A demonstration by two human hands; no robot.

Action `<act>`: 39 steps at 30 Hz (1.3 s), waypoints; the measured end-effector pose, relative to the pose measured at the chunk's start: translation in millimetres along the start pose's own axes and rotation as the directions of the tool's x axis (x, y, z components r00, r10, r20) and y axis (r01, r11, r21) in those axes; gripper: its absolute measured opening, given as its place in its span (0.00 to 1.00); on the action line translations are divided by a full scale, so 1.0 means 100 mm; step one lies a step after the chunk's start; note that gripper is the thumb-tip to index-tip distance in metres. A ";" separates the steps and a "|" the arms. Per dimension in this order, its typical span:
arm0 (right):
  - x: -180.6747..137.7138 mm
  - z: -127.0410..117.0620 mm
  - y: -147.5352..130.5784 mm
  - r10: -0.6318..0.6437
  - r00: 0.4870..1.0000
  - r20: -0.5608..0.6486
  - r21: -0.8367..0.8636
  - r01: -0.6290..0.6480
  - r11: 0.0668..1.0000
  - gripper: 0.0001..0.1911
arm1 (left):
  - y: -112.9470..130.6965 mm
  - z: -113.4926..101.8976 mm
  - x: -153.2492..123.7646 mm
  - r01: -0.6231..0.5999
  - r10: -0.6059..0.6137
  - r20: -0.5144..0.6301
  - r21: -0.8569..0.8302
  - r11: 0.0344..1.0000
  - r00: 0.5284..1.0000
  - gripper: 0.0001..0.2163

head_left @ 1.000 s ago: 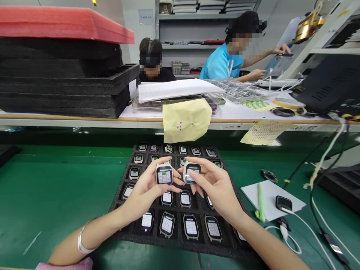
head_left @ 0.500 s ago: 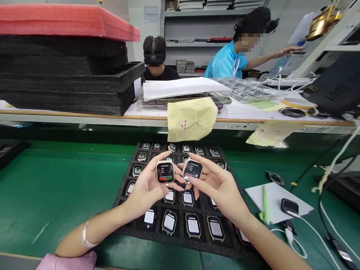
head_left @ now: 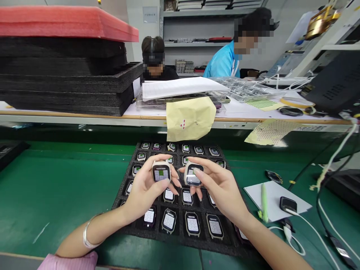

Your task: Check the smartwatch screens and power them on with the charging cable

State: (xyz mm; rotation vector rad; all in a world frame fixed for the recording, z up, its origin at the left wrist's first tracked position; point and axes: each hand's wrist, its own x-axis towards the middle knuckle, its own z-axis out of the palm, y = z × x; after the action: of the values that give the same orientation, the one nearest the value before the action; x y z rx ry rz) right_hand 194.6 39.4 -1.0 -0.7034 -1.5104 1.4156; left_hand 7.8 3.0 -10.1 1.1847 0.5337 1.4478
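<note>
In my left hand I hold a strapless smartwatch with a pale case; its screen shows a white grid with a green patch, and my thumb rests at its lower right edge. A second smartwatch, also pale, is gripped by my right hand, whose thumb lies on the lit screen. Both hands hover above a black foam tray with several more watch bodies in its pockets. Lit grid screens show on the nearer ones, such as the front watch. My hands hide part of the middle rows.
A shelf edge crosses behind the tray, bearing stacked black foam trays and papers. Yellow sheets hang from it. At right lie white paper, a green pen, a cabled watch and cables. Two people are beyond.
Both held watches went from a dark text screen with red and green buttons to a white grid screen. My hands moved slightly apart. The co-worker in blue has lowered the outstretched arm.
</note>
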 end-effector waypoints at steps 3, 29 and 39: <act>-0.01 0.00 0.00 -0.001 1.000 0.021 0.012 0.000 1.000 0.13 | 0.00 0.01 0.01 0.023 -0.021 -0.051 0.050 0.999 0.998 0.11; 0.18 -0.41 0.31 0.056 0.986 0.158 -0.621 0.055 0.782 0.27 | -0.43 -0.26 0.19 0.216 -0.239 0.097 0.202 0.955 0.966 0.37; 0.28 -0.72 0.74 0.107 0.935 0.338 -0.917 0.302 0.259 0.25 | -0.99 -0.61 0.51 -0.108 -0.299 0.220 0.931 0.349 0.929 0.16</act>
State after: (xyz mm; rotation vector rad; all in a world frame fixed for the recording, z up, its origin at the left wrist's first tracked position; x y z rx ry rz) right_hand 234.2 108.9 -72.2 -1.0668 -2.6927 0.2749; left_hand 7.0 93.3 -99.0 2.2391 1.2562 0.6579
